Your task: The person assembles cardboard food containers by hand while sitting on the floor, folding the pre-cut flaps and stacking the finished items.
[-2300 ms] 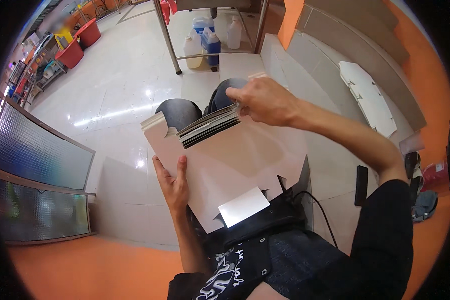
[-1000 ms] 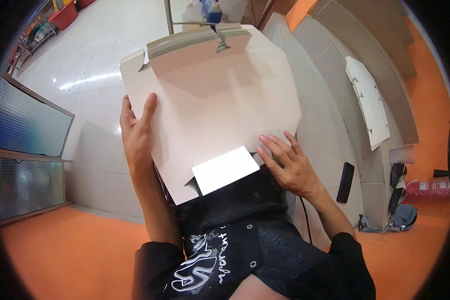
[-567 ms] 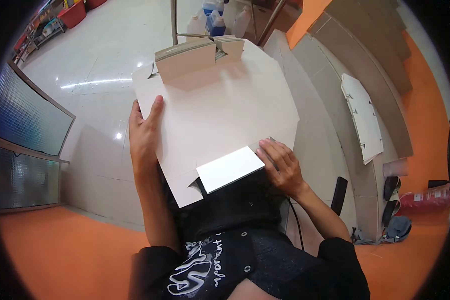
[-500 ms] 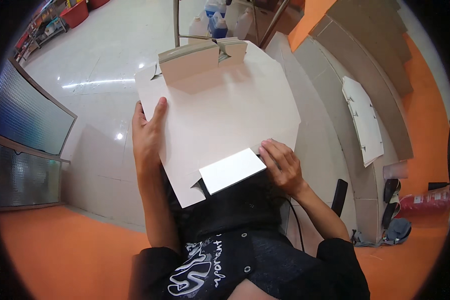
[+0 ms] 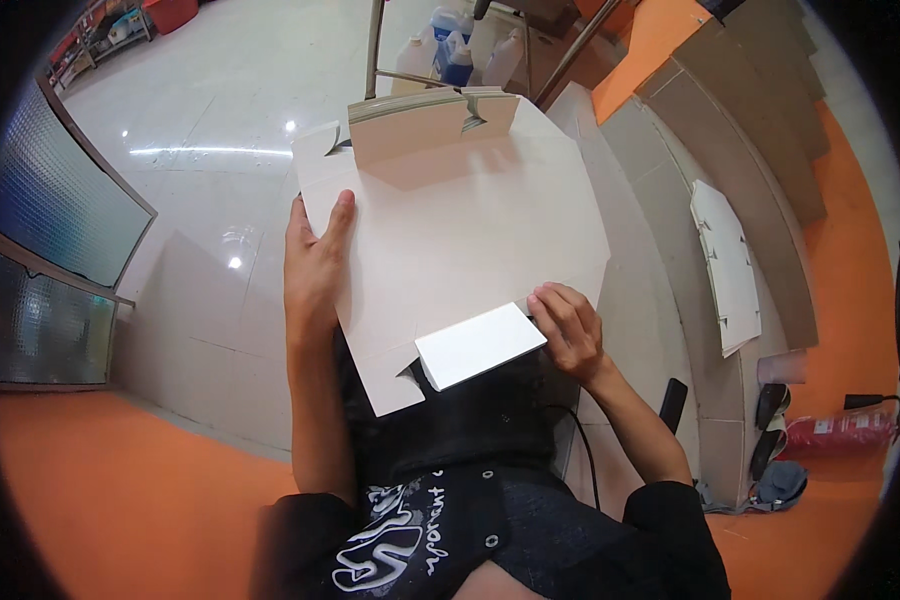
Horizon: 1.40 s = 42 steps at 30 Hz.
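A white cardboard box blank (image 5: 470,220) lies over my lap, apparently atop several others, with cut slots at its corners. Its far flap (image 5: 410,135) is folded up, and layered edges show along the top of it. At the near side, a bright white flap (image 5: 480,347) is bent up toward me. My left hand (image 5: 318,255) grips the left edge, thumb on top and the other fingers mostly hidden beneath. Closed at the right end of the near flap is my right hand (image 5: 568,328), its fingertips pressed on the cardboard by the fold.
Another set of white cardboard blanks (image 5: 727,268) rests on the tiled steps (image 5: 670,190) at right. Plastic jugs (image 5: 454,62) stand beyond a metal frame (image 5: 373,50). A red fire extinguisher (image 5: 838,432) lies at far right, and a textured glass panel (image 5: 65,200) stands at left.
The cardboard and both hands appear a little farther right, and the surroundings have shifted too as the view turned. Both hands keep their hold at the same edges.
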### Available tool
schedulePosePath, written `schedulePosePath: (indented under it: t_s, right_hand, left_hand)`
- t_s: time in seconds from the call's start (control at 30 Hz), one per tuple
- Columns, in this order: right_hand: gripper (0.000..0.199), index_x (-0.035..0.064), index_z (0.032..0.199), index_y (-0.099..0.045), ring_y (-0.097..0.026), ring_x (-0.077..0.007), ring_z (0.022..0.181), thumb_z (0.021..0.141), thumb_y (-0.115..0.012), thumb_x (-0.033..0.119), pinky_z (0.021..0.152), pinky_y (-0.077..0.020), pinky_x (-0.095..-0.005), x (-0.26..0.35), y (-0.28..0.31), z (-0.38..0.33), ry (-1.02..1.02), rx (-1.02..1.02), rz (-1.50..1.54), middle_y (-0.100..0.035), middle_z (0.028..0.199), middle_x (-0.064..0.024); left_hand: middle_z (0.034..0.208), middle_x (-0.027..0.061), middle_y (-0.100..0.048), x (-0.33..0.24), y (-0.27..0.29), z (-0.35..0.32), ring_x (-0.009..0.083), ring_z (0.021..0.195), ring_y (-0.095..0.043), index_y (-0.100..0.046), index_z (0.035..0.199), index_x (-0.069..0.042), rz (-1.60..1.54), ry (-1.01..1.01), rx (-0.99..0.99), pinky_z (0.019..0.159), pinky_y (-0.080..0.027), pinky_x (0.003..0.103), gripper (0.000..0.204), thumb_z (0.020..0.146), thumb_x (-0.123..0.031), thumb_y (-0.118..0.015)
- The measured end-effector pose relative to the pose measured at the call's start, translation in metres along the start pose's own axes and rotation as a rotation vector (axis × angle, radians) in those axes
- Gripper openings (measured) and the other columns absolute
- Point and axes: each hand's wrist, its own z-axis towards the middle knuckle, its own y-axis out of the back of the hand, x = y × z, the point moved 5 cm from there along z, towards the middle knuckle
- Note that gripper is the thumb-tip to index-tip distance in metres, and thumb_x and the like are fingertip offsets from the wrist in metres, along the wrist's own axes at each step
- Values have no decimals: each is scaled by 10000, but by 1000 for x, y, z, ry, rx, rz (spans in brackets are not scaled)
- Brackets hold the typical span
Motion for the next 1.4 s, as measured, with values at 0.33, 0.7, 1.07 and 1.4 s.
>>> schedulePosePath:
  t_s: [0.33, 0.7, 1.07, 1.4]
  right_hand:
    - [249, 74, 1044, -505, -562, -247, 965, 846, -622, 171, 914, -409, -432, -10, -7, 12, -38, 152, -75, -550, 1054, -110]
    - [401, 86, 1118, -494, -530, -249, 1084, 848, -630, 350, 991, -360, -482, -21, -21, 16, 1, 298, -80, -522, 1122, -111]
    - [466, 50, 1079, -530, -561, -283, 1026, 766, -678, 362, 947, -435, -430, -24, -22, 4, 56, 276, 22, -538, 1103, -120]
    - [410, -11, 1189, -574, -573, -289, 1052, 801, -663, 85, 886, -521, -386, -3, -9, -3, 0, 146, -17, -571, 1130, -144]
  left_hand:
    - [1094, 183, -638, -3, 2, 1, 192, 876, -665, -425, 1339, 48, 114, -51, -56, 748, -542, 290, 610, 941, -371, -623]
    - [1082, 149, -625, 2, -1, 2, 179, 890, -641, -417, 1296, 9, 67, -65, -2, 743, -547, 309, 510, 963, -328, -606]
    - [1098, 158, -619, -3, -3, -1, 194, 905, -646, -415, 1287, 8, 64, -199, 45, 742, -560, 311, 503, 922, -226, -672]
    - [1122, 163, -623, -2, -2, 0, 200, 936, -654, -414, 1289, 23, 11, -70, 42, 759, -569, 314, 545, 876, -152, -722]
